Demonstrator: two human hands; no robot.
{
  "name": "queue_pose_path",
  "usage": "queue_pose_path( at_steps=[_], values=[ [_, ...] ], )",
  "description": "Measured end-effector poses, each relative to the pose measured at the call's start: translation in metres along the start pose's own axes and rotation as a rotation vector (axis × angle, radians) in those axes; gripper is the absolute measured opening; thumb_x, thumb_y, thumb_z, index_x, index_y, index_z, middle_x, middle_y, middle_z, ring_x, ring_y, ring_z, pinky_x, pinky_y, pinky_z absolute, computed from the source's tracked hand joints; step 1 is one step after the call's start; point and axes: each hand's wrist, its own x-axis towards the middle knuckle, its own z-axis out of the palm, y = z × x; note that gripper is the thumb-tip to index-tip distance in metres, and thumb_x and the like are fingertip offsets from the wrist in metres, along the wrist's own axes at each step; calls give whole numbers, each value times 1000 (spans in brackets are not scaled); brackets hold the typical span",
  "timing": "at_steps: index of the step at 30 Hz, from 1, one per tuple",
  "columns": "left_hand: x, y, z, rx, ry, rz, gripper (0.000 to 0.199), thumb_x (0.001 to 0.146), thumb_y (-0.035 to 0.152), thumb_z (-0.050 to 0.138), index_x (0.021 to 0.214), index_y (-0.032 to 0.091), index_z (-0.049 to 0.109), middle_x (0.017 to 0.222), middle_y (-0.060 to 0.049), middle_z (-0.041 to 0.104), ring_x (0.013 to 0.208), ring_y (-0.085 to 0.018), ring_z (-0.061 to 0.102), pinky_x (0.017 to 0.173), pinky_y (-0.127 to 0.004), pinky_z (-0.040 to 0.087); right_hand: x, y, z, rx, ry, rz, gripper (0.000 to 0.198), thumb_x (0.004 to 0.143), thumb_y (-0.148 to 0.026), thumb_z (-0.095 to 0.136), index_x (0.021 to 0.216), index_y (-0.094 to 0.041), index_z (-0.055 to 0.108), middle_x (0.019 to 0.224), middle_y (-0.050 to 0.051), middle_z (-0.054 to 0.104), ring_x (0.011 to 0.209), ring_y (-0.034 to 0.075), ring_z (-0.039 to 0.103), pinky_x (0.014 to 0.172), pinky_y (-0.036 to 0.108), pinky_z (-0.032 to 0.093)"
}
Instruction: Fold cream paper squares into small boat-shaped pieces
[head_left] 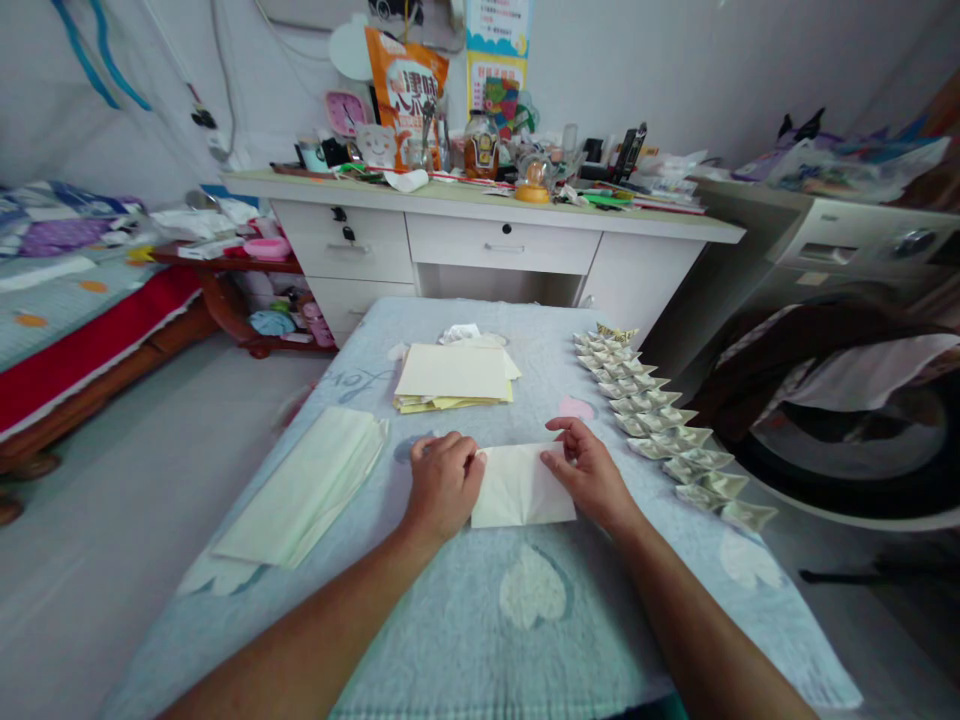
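Note:
A small cream-coloured folded sheet of paper (521,490) with creases fanning across it lies in front of me on the cloth-covered table. At its upper left corner, my left hand (444,480) pinches the edge between thumb and curled fingers. My right hand (592,472) grips the upper right part with its thumb on the paper; its index finger curves loosely beyond the top edge. To the right runs a double row of folded paper boats (649,400). Behind the sheet sits a stack of cream and yellow paper (454,372).
A long folded bundle of pale paper (304,485) lies on the table's left side. Crumpled white paper (461,333) sits behind the stack. Beyond stands a white desk (502,245) crowded with jars and packets. A washing machine (847,235) is at right, a bed (90,330) at left.

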Motion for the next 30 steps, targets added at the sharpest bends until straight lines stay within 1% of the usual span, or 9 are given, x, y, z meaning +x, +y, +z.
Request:
queue_pose_path(
  at_steps=[2, 5, 10, 16, 18, 21, 24, 26, 30],
  values=[
    [-2, 3, 2, 115, 6, 25, 22, 89, 25, 44, 76, 20, 61, 83, -4, 62, 88, -21, 55, 93, -43, 29, 1, 1, 1, -175, 47, -7, 32, 79, -25, 57, 111, -21, 52, 68, -5, 46, 62, 13, 47, 60, 24, 37],
    [-3, 4, 5, 214, -8, 40, 20, 88, 24, 45, 80, 20, 63, 88, -6, 60, 93, -23, 52, 94, -46, 27, 1, 2, 3, -340, 44, 9, 35, 79, -23, 56, 113, -22, 52, 66, -6, 47, 60, 13, 48, 60, 25, 36],
    [-3, 5, 8, 292, -29, 59, 17, 87, 24, 47, 81, 20, 63, 90, -8, 58, 94, -25, 49, 94, -47, 28, 4, 4, 2, -451, -18, 21, 36, 78, -21, 57, 113, -20, 52, 68, -5, 51, 63, 14, 51, 62, 24, 35],
    [-4, 8, 11, 364, -30, 68, 12, 85, 24, 51, 84, 19, 62, 91, -9, 57, 95, -27, 48, 97, -49, 27, 5, 2, 0, -625, -54, 25, 36, 80, -19, 58, 115, -20, 53, 72, -2, 58, 74, 17, 54, 74, 30, 32],
    [-5, 10, 12, 375, -17, 53, 11, 84, 24, 53, 89, 19, 60, 93, -9, 57, 97, -27, 47, 99, -49, 27, 4, -1, 2, -737, -37, 6, 37, 80, -19, 61, 116, -20, 53, 80, 2, 61, 81, 20, 53, 77, 32, 31],
    [-5, 13, 13, 359, 23, 32, 22, 81, 23, 57, 103, 19, 57, 103, -10, 57, 105, -29, 45, 101, -49, 25, 2, -7, 5, -895, -2, -73, 34, 79, -18, 63, 112, -22, 57, 100, 8, 60, 94, 25, 50, 79, 35, 30],
    [-5, 14, 14, 349, 8, 74, 20, 84, 19, 53, 103, 22, 58, 107, -9, 57, 108, -29, 44, 99, -49, 26, 2, -11, 8, -937, -114, -190, 19, 82, -11, 55, 95, -23, 63, 99, 7, 60, 94, 24, 49, 76, 33, 29],
    [-3, 12, 15, 347, -54, 124, 16, 88, 17, 48, 95, 24, 61, 100, -8, 59, 103, -28, 46, 93, -48, 30, 3, -12, 8, -903, -227, -230, 22, 84, -6, 49, 87, -22, 64, 92, 6, 61, 88, 21, 50, 73, 32, 30],
    [1, 8, 15, 300, -184, 192, 20, 91, 17, 44, 92, 23, 63, 92, -6, 60, 92, -24, 49, 83, -41, 34, 2, -15, 6, -859, -289, -225, 23, 82, -5, 47, 87, -19, 64, 91, 5, 62, 87, 18, 53, 74, 30, 32]
  ],
)
